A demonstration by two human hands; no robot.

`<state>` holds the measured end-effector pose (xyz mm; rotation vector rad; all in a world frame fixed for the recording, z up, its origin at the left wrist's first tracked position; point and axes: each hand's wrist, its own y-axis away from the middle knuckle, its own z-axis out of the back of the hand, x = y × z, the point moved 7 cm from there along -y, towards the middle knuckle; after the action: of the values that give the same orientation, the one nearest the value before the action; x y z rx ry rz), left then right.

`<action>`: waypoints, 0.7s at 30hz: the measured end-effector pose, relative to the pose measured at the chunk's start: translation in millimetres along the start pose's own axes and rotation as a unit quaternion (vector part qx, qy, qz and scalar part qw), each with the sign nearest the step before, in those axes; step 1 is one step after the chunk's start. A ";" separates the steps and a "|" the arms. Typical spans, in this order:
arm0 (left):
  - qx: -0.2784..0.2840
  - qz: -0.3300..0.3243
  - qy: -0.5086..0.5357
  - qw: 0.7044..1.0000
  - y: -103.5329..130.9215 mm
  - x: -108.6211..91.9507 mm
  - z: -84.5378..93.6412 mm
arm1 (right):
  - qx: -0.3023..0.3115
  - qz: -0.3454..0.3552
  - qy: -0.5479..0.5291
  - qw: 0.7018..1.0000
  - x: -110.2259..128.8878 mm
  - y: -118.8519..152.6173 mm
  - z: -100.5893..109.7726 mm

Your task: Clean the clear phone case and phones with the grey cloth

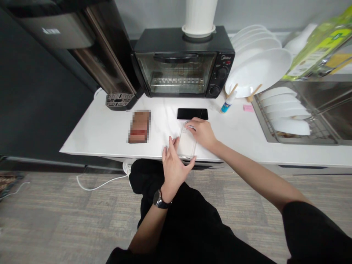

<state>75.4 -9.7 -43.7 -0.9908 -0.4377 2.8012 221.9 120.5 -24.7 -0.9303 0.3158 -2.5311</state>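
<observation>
A clear phone case (187,146) lies on the white counter at its front edge. My left hand (175,165) holds it from the near side, its fingers along the left edge and its thumb at the near right corner. Bent over the far end of the case, my right hand (202,131) has its fingertips pinched together near the camera cutout. What those fingers hold, if anything, is too small to make out. Just beyond the case lies a black phone (192,113), screen up.
A blurred-out brown and red item (139,126) lies to the left. Behind stand a toaster oven (181,62), a drink dispenser (110,51) and a small spray bottle (228,102). Plates (258,66) and a sink (271,137) with a dish rack are on the right, near a pink note (248,108).
</observation>
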 end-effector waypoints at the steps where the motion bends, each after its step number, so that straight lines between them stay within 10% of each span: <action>1: 0.001 0.001 0.001 1.000 0.0 -0.1 -0.3 | 0.004 0.000 -0.013 1.000 1.0 0.8 -1.1; 13: 0.000 0.002 0.001 1.000 1.6 4.0 -3.6 | 0.147 0.062 -0.152 0.975 59.2 61.0 -15.3; 21: -0.007 -0.011 -0.018 1.000 0.6 -1.1 -1.5 | 0.149 0.106 -0.150 0.972 42.9 78.1 7.6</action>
<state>77.2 -10.3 -44.3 -0.9352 -0.4711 2.8047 221.7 31.1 -22.1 -1.0734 -0.0556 -2.1282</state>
